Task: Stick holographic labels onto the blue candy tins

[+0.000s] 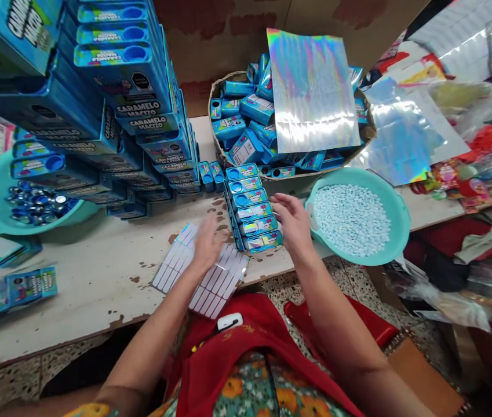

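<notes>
the label sheet (216, 288) juts past the table (76, 272) edge, nearest the body, probably so its pieces sit within easy reach. the left hand (208, 242) is over it, too blurred to tell whether its fingers spread or pinch. just beyond, blue boxes (252, 207) stand in a tight row, likely so their tops line up. the right hand (293, 223), fingers loosely parted and bent, is at the row's right side, perhaps steadying it; contact is unclear. farther back, a shiny sheet (315, 92) lies on a carton (215, 138) of loose boxes (228, 127)
</notes>
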`<state>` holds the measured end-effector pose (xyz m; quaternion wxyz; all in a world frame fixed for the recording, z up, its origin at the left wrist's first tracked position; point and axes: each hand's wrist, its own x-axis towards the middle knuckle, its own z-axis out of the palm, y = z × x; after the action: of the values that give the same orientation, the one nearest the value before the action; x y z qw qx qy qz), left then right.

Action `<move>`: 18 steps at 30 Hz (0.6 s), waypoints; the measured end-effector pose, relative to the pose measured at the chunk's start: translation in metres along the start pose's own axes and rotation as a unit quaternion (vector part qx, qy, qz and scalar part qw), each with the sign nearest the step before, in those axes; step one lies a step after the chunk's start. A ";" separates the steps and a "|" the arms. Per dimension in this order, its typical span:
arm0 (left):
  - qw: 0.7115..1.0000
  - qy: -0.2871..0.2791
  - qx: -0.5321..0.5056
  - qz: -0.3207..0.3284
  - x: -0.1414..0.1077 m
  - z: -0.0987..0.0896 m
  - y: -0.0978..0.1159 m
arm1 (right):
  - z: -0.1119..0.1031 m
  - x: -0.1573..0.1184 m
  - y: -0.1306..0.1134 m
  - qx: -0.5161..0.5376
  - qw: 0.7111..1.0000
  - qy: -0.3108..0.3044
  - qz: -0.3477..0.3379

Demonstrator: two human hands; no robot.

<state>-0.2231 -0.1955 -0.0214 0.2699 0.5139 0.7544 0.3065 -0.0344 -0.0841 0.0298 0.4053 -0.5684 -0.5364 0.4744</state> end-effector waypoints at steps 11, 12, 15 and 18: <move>0.978 -0.021 -0.124 -0.165 -0.003 -0.052 -0.106 | 0.037 -0.136 0.111 0.132 0.884 -0.089 0.440; 0.972 -0.030 -0.177 -0.152 -0.010 -0.062 -0.100 | 0.040 -0.134 0.111 0.157 0.884 -0.066 0.436; 0.947 -0.110 -0.262 -0.147 -0.047 -0.098 -0.081 | 0.031 -0.129 0.098 0.236 0.873 -0.072 0.421; 0.916 -0.201 -0.305 -0.166 -0.093 -0.122 -0.068 | 0.008 -0.132 0.077 0.245 0.894 -0.160 0.339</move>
<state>-0.3220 -0.3252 0.0179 0.6065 0.3246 0.6286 0.3627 -0.0213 -0.2228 -0.0329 0.2550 -0.5144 -0.2356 0.7841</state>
